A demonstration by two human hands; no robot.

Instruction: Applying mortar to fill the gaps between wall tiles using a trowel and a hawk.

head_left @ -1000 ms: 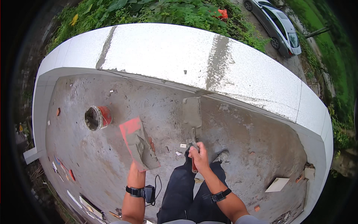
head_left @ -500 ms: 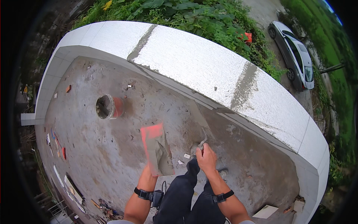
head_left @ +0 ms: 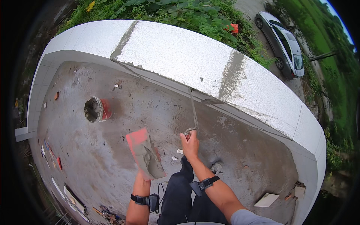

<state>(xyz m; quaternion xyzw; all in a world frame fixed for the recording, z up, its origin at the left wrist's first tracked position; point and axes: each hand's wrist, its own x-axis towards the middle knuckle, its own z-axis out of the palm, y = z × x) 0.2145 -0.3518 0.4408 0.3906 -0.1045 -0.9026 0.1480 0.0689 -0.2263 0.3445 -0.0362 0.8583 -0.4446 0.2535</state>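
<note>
My left hand [head_left: 143, 174] is wrapped under a red board [head_left: 135, 138], mostly hidden by it, with a pile of grey mortar [head_left: 147, 159] on top. My right hand [head_left: 190, 144] grips a mortar-coated trowel [head_left: 193, 112]; its blade appears nearly edge-on and reaches up to the inner edge of the white parapet [head_left: 168, 56], where I cannot tell if it touches. Grey mortar bands [head_left: 231, 73] cross the parapet's speckled white top, and smears run along its inner edge.
A red, mortar-crusted bucket [head_left: 98, 109] stands on the stained concrete floor left of the board. Loose strips and debris [head_left: 56, 161] lie at left, a pale tile [head_left: 266, 199] at lower right. Beyond the parapet are plants [head_left: 180, 18] and a silver car [head_left: 280, 45].
My right hand has risen toward the parapet, turning the trowel from flat to nearly edge-on and raising its tip. The board has stayed in my left hand. The view has shifted slightly.
</note>
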